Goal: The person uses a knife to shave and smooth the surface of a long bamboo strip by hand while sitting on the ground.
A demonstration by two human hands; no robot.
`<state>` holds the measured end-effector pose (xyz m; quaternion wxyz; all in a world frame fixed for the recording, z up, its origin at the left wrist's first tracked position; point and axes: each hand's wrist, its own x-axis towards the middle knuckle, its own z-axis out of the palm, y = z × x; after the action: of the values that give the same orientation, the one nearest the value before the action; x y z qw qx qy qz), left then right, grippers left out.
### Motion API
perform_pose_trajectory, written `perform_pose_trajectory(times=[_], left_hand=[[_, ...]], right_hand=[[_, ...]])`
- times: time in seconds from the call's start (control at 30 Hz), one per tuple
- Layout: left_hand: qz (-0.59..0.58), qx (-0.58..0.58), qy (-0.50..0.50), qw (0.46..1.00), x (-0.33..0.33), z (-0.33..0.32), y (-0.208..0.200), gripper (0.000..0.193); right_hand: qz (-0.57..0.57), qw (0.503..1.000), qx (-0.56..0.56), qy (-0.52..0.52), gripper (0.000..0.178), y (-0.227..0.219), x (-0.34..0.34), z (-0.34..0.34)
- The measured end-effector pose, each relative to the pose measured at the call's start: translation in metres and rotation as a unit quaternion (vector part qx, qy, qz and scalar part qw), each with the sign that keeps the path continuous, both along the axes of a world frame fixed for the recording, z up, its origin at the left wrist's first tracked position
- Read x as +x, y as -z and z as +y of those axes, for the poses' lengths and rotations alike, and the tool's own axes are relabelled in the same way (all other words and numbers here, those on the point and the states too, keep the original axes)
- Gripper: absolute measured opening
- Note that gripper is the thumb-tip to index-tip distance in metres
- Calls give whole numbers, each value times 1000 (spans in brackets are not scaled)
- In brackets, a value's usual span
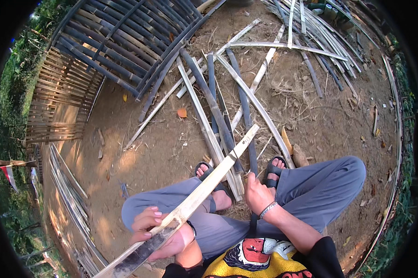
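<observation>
Gripping, left side: the pale bamboo strip (209,183) is pinched by the left hand (174,243), fingers over one edge and palm tucked under the other. Probably held from below so the weight gets carried near the dark-stained end.

Right hand: the right hand (259,195) is curled in just beside the strip, thumb up. Whether anything is pinched in there can't be told, sorry. A metal-looking bracelet (268,209) is worn on that wrist.

Strip: it's held slantwise across the lap, near end down by the lower left, far end pointed up past the feet. Most of its length is left uncovered, likely so the whole face can be seen.

Legs: grey trousers (320,180) are worn, knees spread wide, which probably leaves elbow room. Black sandals (273,172) are planted apart.

Between the feet: dark poles (213,109) and other pale strips are laid crisscross on the dirt, crossed over by the held piece. Kept within reach, by the looks of it.

Around: a dark bamboo rack (109,39) is set upper left, and a loose strip pile (336,55) is heaped upper right.
</observation>
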<state>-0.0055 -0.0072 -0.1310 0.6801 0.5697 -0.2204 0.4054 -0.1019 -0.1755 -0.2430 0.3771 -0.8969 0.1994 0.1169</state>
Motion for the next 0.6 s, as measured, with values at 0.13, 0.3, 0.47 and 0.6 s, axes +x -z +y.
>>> perform_pose_trajectory(times=[0.13, 0.3, 0.47, 0.6], left_hand=[[3, -10, -4, 1000, 1, 2, 3, 55], [7, -8, -12, 1000, 9, 5, 1, 54], [9, -10, -28, 1000, 7, 0, 2, 53], [21, -20, -36, 999, 7, -2, -1, 52]], right_hand=[[-41, 995, 57, -76, 31, -70, -12, 28], [-24, 999, -29, -23, 28, -1, 1, 8], [-17, 998, 30, -43, 26, -33, -5, 11], [-52, 995, 37, -74, 25, -37, -5, 17]])
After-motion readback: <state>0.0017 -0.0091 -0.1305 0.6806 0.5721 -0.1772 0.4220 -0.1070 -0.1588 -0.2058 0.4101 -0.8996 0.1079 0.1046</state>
